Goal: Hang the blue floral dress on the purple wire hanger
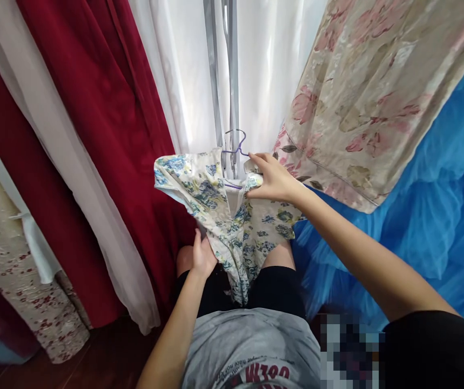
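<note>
A white dress (209, 189) with blue and yellow-green flowers hangs over a thin purple hanger (240, 148) in front of my legs. Its neck opening forms a V, and the lower cloth bunches between my thighs. My right hand (272, 178) grips the dress at the shoulder on the right, close to the hanger's arm. Lower on the left, my left hand (205, 258) rests against the side of the dress. Its thumb stands apart from the palm, while the fingers are partly hidden behind the cloth.
Red drapes (106, 108) and pale sheer cloth hang at left, beside a sequined fabric (33, 302). Grey metal poles (211, 65) rise before white curtains (272, 65). At right hang a pink-flowered cloth (361, 108) and blue tulle (430, 237).
</note>
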{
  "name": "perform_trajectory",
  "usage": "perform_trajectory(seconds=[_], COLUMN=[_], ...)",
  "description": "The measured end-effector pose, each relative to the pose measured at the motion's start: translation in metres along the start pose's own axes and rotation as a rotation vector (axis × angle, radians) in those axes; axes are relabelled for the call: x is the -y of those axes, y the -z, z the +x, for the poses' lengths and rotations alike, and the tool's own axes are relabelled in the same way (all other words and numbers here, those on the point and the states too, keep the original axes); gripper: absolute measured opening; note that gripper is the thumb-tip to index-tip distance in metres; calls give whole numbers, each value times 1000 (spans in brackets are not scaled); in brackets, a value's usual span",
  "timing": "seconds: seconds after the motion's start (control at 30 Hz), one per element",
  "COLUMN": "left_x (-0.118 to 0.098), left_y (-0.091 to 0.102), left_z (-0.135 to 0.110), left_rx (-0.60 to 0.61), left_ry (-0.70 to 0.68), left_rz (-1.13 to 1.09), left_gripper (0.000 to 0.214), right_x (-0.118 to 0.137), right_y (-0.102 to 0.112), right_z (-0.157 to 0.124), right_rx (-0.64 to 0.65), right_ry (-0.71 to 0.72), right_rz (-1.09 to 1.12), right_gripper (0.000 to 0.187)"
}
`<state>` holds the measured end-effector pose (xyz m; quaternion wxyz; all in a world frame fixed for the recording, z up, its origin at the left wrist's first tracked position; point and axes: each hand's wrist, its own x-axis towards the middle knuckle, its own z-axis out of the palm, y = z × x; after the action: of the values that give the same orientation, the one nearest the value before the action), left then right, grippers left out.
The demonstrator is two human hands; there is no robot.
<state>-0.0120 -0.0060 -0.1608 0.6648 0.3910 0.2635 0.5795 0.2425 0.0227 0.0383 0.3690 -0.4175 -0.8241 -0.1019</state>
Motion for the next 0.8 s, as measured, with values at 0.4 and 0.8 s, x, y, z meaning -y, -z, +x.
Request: perform_trajectory(seconds=[0.4,0.8], left_x=[28,63], left_y=[11,21], left_z=[-30,-64], left_rx=[-63,-321], left_ry=[-109,-92], left_rz=[187,260], left_gripper=[65,64], right_x=[24,82], right_y=[21,-82], right_z=[-27,-148], right_rx=[147,-395], right_ry=[249,-566], right_rz=[-17,810], right_gripper=[107,24])
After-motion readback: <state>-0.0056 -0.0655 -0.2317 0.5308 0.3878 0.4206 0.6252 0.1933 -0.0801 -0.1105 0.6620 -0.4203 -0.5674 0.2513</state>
